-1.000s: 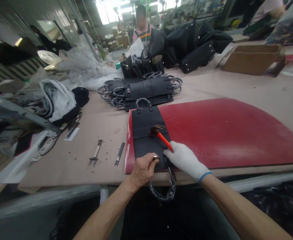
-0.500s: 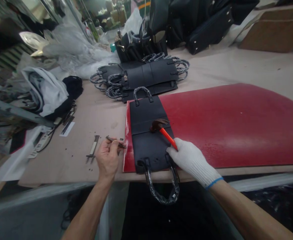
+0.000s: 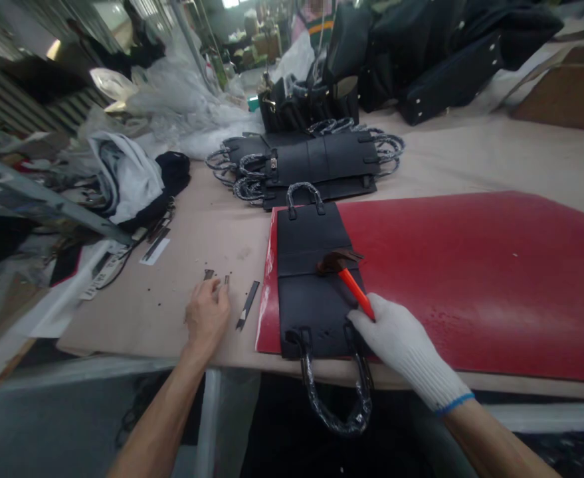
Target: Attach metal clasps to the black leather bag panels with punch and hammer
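My bare left hand [image 3: 206, 313] is low over the table with its fingers curled down and closed. A thin metal rod [image 3: 226, 281] shows at its fingertips, and the end of a metal tool [image 3: 208, 273] sticks out past the knuckles. What lies inside the fingers is hidden. To its right lies a dark flat strip [image 3: 248, 305]. My right hand [image 3: 401, 342], in a white knit glove, is closed round the orange handle of a claw hammer [image 3: 354, 292]. The hammer head is over a black leather bag panel [image 3: 304, 299] with plastic-wrapped handles, one hanging past the table edge.
Under the panel is a large red board [image 3: 461, 279] on the beige-covered table [image 3: 172, 318]. Behind it lies a stack of similar black panels [image 3: 316, 159]. Finished black bags [image 3: 451, 79], a brown piece [image 3: 565, 89], white cloth [image 3: 127, 179] and clear plastic stand farther off.
My left hand has moved left and away from the red board, over the metal tool on the table. The view has shifted. My right hand still holds the hammer over the panel.
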The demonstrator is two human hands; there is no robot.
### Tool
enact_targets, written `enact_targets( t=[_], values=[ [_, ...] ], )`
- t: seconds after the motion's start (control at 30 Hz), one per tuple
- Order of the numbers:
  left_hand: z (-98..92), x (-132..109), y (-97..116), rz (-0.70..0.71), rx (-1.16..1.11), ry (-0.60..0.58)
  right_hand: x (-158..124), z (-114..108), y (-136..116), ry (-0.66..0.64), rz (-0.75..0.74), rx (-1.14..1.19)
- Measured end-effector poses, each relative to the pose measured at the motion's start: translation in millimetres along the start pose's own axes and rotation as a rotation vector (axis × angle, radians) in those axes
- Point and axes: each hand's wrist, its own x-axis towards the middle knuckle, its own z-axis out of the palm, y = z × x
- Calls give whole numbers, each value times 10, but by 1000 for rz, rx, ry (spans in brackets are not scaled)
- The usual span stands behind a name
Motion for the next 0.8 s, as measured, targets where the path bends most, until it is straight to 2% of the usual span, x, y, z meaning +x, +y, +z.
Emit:
enact_targets(
  t=[0.1,0.23,0.37,0.43,0.5,0.57,0.63,0.7,0.77,0.8],
  values=[
    [30,-143,263,192,-83,35,35,32,68,38,-21,190],
    [144,-332,683,331,-247,-57,39,72,147,30,3,558],
    [220,-565,927,421,-304,-122,-51,14,237,-29,80,697],
    [201,-730,948,472,-325,-144,-88,-93,336,-21,116,739],
    [156,-921,919,571,-370,-174,-110,-246,484,58,151,647],
    [117,-1117,868,775,-429,-174,-140,-396,663,208,170,384],
    [113,-1291,822,1048,-451,-117,-215,-470,838,379,132,115],
    [149,-1425,793,1239,-411,-16,-361,-407,968,500,76,58],
    [215,-1521,779,1290,-332,58,-574,-208,1019,517,51,209],
    [253,-1560,780,1280,-304,81,-698,-76,1011,464,63,323]
  ],
)
